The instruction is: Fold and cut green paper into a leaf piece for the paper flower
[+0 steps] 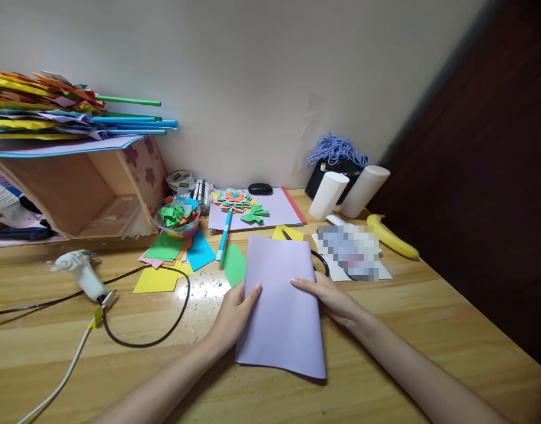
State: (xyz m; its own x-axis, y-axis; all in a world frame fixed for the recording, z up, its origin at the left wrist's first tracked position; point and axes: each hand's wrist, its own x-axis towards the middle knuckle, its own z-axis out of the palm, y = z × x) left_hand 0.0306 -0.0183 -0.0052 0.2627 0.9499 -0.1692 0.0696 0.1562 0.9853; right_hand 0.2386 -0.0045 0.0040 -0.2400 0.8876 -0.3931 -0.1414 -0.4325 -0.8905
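A folded sheet of lilac paper (279,318) is held upright-lengthwise above the table, in the middle of the head view. My left hand (237,312) grips its left edge, thumb on the front and fingers hidden behind. On the opposite edge, my right hand (330,294) pinches the sheet the same way. Behind the paper's upper right corner lie scissors (322,263), mostly covered. Yellow paper (288,232) and green paper (234,265) peek out around it. Farther back, a paper flower (235,199) with a blue stem (224,235) rests on lilac sheets (277,206).
A hot glue gun (82,274) with a looping black cord (182,318) lies at left. Beyond it are a bowl of paper scraps (177,219) and a wooden box (106,188) stacked with paper flowers (40,106). White rolls (327,194) and a banana (392,237) occupy the right.
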